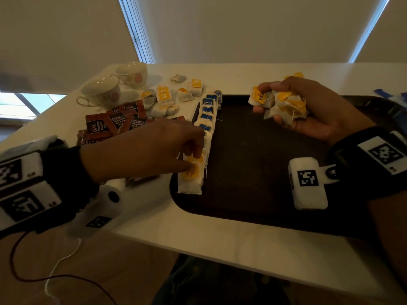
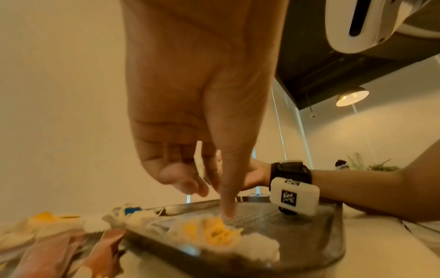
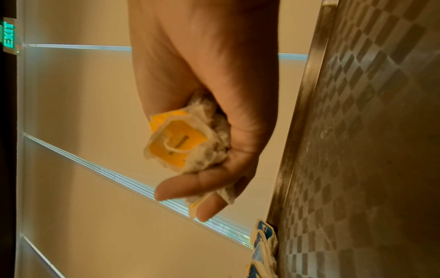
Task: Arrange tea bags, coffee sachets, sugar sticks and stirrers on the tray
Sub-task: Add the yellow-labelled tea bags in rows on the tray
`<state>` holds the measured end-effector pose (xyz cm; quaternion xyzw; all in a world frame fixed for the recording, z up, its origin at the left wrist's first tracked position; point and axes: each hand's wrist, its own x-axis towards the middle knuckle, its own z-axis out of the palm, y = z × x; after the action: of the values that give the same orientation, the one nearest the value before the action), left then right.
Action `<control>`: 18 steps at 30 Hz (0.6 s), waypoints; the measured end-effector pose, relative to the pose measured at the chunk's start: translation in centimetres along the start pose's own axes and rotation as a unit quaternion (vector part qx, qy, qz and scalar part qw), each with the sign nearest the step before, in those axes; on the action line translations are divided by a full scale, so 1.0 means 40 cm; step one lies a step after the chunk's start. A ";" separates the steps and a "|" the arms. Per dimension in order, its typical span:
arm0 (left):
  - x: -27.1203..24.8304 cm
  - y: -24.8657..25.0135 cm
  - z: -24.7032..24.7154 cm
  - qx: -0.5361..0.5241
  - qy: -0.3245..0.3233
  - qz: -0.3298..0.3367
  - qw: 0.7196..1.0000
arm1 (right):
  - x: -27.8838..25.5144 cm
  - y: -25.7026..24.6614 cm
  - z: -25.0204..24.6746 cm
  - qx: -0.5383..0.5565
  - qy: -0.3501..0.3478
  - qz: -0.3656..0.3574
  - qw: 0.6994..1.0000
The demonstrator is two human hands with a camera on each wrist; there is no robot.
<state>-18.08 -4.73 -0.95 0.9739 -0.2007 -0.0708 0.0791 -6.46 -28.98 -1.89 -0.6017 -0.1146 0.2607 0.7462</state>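
Looking down from the head view, I have my left hand (image 1: pixel 143 148) pinching a white paper tea bag with a yellow tag (image 1: pixel 191 170) at the near end of a row of overlapped white tea bags with blue tags (image 1: pixel 208 111), laid along the left rim of the dark rectangular tray (image 1: pixel 253 172) so each leans on the last; my right hand (image 1: pixel 308 108) hovers over the tray's far side, fingers curled round a crumpled bunch of yellow-tagged tea bags (image 1: pixel 286 106), kept as stock, I judge. On the white bench (image 1: pixel 198 238), left of the tray, lie brown coffee sachets (image 1: pixel 116 124), loose yellow-tagged bags (image 1: pixel 163 97) and two white floral teacups (image 1: pixel 114 86); the sachets crowd my left wrist. In the left wrist view, one straight finger (image 2: pixel 228 197) presses down beside the yellow tag while the others curl. In the right wrist view, the bunch sits gripped in the palm, blue-tagged bags against the tray's checkered surface (image 3: pixel 357 150). No sugar sticks or stirrers are plainly visible.
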 end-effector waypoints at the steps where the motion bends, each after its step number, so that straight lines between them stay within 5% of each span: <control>1: -0.006 0.004 -0.003 0.002 -0.008 0.017 1.000 | 0.000 0.000 -0.001 0.002 -0.001 0.000 1.000; 6: -0.014 0.007 0.031 0.035 -0.071 0.028 0.996 | -0.001 -0.001 0.002 0.011 -0.006 0.002 1.000; 18: -0.020 -0.006 0.055 0.038 -0.101 0.049 0.993 | -0.006 0.001 0.006 0.014 -0.007 0.009 1.000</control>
<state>-19.07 -4.45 -3.07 0.9531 -0.2573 -0.1576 0.0248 -6.78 -28.90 -1.82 -0.5908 -0.1102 0.2733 0.7511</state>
